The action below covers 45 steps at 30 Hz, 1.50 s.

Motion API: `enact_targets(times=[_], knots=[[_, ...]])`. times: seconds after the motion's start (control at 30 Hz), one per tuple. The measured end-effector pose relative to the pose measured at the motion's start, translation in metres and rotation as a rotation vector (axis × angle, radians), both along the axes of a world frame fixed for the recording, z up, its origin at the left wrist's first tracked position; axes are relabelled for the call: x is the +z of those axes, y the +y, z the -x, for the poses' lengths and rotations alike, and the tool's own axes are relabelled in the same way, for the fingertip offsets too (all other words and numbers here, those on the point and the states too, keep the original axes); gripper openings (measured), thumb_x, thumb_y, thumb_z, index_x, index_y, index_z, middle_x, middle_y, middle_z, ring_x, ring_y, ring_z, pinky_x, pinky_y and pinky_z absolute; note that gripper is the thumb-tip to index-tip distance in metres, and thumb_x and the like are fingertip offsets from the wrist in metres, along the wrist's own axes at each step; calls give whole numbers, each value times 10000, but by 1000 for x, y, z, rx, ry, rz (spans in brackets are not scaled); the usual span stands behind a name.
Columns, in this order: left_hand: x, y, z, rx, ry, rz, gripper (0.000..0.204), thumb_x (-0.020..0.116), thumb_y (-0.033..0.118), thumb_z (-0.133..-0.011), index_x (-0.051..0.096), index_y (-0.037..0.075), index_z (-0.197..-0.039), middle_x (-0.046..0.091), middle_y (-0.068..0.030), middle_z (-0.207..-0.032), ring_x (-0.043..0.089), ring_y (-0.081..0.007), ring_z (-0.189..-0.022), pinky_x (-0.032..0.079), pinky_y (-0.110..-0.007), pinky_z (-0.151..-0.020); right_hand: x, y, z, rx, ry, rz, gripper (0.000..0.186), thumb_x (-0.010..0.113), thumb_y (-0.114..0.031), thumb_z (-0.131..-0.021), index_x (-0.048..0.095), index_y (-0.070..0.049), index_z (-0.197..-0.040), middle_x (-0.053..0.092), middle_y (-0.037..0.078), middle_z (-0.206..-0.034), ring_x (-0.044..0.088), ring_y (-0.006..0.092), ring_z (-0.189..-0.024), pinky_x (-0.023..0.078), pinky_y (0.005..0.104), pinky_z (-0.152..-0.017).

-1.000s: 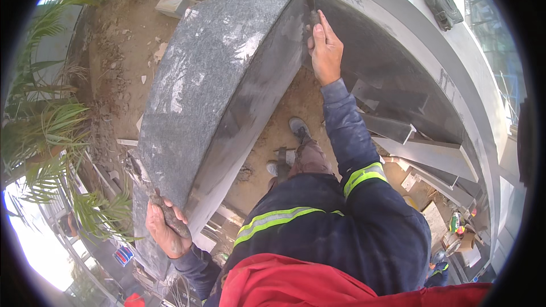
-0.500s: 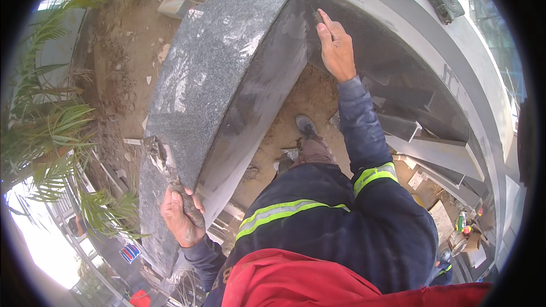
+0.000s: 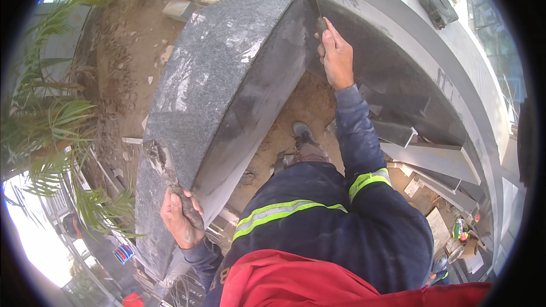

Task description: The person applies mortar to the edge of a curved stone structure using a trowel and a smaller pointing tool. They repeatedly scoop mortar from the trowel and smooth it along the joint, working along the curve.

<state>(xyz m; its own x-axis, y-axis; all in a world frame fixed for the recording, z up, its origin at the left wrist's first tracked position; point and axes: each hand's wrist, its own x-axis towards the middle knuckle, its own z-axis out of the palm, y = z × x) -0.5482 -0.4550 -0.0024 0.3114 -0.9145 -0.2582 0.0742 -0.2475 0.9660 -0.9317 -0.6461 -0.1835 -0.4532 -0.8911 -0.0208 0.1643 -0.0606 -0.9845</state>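
Stretching from the top of the view toward the lower left, a grey stone ledge (image 3: 196,108) has a speckled upper face with whitish smears and a smoother, darker side face. A pale curved wall (image 3: 483,85) sweeps down the right, with faint dark marks on its inner band, too slight to read. The wearer's navy jacket (image 3: 318,233) carries yellow-green and silver bands; tan characters at its lower left are partly covered by a red cloth (image 3: 290,278). Palm fronds (image 3: 62,128) hang at the left.

The hands are well apart, each closed round a handle. A trowel (image 3: 161,162), crusted with grey residue on handle and blade, is gripped by the left hand (image 3: 179,224); its blade lies over the ledge's lower-left edge, though contact cannot be told. The right hand (image 3: 336,59) clasps the dirty handle of a thin-bladed tool (image 3: 315,7), its narrow dark blade pointing up into the corner at the ledge's top end; whether the tip touches stone is unclear.

A black rounded case (image 3: 438,7) sits on the curved wall. Smaller, at lower left, a blue, red and white package (image 3: 123,253) bears print too blurred to make out.
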Motion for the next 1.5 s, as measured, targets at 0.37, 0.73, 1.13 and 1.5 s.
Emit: enact_targets(times=[0.37, 0.73, 1.13, 1.5], knots=[[-2, 1, -5, 3, 10, -19, 289, 573, 251, -1057, 574, -30, -1128, 612, -93, -946, 597, -147, -608, 493, -259, -480, 6, -12, -20, -66, 4, 12, 502, 545, -302, -1087, 492, -51, -1519, 483, -61, -811, 403, 38, -654, 361, 205, -539], [-4, 7, -7, -25, -14, -56, 309, 596, 281, -1044, 593, -27, -1073, 621, -85, -912, 596, -143, -589, 487, -262, -468, 0, -20, -17, -77, 74, 25, 504, 565, -283, -1073, 501, -40, -1509, 492, -55, -809, 388, 36, -650, 363, 215, -554], [-6, 15, -9, -83, -3, -33, 325, 609, 289, -1039, 596, -34, -1080, 639, -99, -919, 603, -138, -589, 485, -250, -467, -8, 6, -25, -67, 507, 77, 452, 567, -291, -1058, 574, -59, -1445, 583, 63, -918, 532, 154, -848, 470, 296, -871], [-4, 18, -19, -100, 15, -10, 319, 608, 275, -1041, 591, -41, -1086, 634, -106, -936, 606, -147, -600, 494, -260, -478, -10, 31, -13, 47, 359, 90, 460, 553, -289, -1080, 553, -43, -1470, 502, -23, -854, 469, 86, -720, 435, 245, -680]])
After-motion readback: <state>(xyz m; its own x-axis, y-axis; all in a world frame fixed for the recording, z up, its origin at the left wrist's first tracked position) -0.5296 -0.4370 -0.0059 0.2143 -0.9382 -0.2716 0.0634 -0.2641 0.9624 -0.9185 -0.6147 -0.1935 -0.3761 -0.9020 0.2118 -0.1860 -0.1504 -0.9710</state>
